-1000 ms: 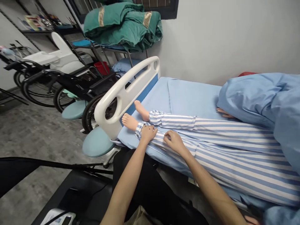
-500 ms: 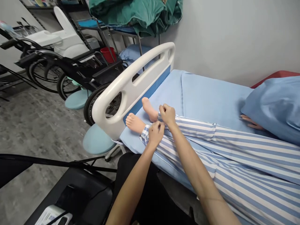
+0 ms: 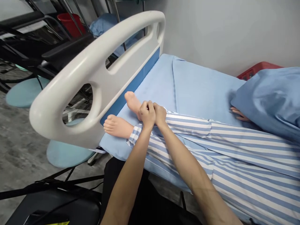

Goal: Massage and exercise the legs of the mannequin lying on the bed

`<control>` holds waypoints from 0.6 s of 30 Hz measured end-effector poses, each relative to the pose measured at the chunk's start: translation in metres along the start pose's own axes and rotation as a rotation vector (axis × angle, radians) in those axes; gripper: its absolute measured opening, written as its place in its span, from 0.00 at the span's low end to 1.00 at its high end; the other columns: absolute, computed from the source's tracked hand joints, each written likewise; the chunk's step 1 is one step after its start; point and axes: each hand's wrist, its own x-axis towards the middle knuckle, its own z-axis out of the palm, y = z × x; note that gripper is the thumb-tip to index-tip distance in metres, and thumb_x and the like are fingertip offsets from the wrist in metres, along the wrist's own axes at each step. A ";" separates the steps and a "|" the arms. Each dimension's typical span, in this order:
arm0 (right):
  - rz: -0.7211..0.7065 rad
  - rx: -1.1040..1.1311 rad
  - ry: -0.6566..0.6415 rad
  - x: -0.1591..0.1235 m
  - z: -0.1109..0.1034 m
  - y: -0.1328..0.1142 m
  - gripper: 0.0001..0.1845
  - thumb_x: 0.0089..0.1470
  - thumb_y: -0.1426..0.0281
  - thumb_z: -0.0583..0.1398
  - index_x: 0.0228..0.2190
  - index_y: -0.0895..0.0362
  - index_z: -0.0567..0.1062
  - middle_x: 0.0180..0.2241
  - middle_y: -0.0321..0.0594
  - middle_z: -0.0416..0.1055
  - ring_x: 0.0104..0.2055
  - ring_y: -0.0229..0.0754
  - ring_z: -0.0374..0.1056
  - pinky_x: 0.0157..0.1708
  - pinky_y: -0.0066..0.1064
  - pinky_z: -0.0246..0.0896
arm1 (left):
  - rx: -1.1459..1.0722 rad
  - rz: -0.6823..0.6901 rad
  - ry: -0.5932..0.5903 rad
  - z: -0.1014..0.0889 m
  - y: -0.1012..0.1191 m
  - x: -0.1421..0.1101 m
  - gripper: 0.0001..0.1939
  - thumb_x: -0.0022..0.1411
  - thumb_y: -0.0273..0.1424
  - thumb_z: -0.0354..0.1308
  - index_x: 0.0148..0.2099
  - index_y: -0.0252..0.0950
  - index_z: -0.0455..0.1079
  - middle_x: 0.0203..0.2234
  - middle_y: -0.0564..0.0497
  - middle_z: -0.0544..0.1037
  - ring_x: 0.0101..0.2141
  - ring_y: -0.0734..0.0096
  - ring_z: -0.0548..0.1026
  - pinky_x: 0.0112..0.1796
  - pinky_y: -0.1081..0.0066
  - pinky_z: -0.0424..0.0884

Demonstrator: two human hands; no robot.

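A manikin in blue-and-white striped trousers (image 3: 225, 150) lies on a bed with a light blue sheet (image 3: 194, 87). Its two bare feet, the near foot (image 3: 117, 126) and the far foot (image 3: 132, 101), point at the white footboard (image 3: 93, 75). My left hand (image 3: 147, 114) and my right hand (image 3: 160, 115) are side by side at the far ankle. Both are closed, pinching the cuff of the far trouser leg. A manikin hand (image 3: 239, 114) peeks from under the blue blanket (image 3: 269, 100).
Black wheelchairs (image 3: 42, 47) and teal round stools (image 3: 65, 153) stand beyond the footboard. A red bucket (image 3: 69, 23) sits behind them. A red crate (image 3: 257, 68) is wedged between bed and wall. A black stand and case (image 3: 53, 206) are by my legs.
My view has come closer to the footboard. Both hands moved from the near trouser leg up to the far ankle and came together on its cuff.
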 end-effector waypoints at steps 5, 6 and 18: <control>-0.114 -0.075 0.044 -0.002 0.001 -0.001 0.18 0.67 0.63 0.46 0.41 0.54 0.72 0.42 0.43 0.75 0.45 0.42 0.68 0.41 0.29 0.57 | 0.096 -0.058 -0.036 -0.004 -0.004 -0.006 0.14 0.67 0.35 0.46 0.28 0.40 0.57 0.25 0.53 0.71 0.33 0.71 0.71 0.38 0.71 0.63; -0.148 -0.095 0.028 -0.001 -0.001 0.000 0.18 0.67 0.63 0.46 0.40 0.55 0.73 0.43 0.43 0.74 0.46 0.43 0.67 0.43 0.29 0.57 | 0.107 -0.069 -0.026 -0.005 -0.002 -0.008 0.13 0.67 0.35 0.45 0.28 0.40 0.57 0.26 0.52 0.72 0.34 0.70 0.71 0.39 0.70 0.64; -0.177 -0.287 -0.231 -0.011 -0.010 -0.015 0.19 0.62 0.63 0.54 0.49 0.62 0.67 0.42 0.56 0.76 0.46 0.54 0.74 0.43 0.40 0.66 | -0.242 -0.613 0.101 -0.012 -0.003 -0.045 0.05 0.67 0.32 0.48 0.43 0.37 0.60 0.39 0.45 0.72 0.46 0.67 0.73 0.46 0.63 0.72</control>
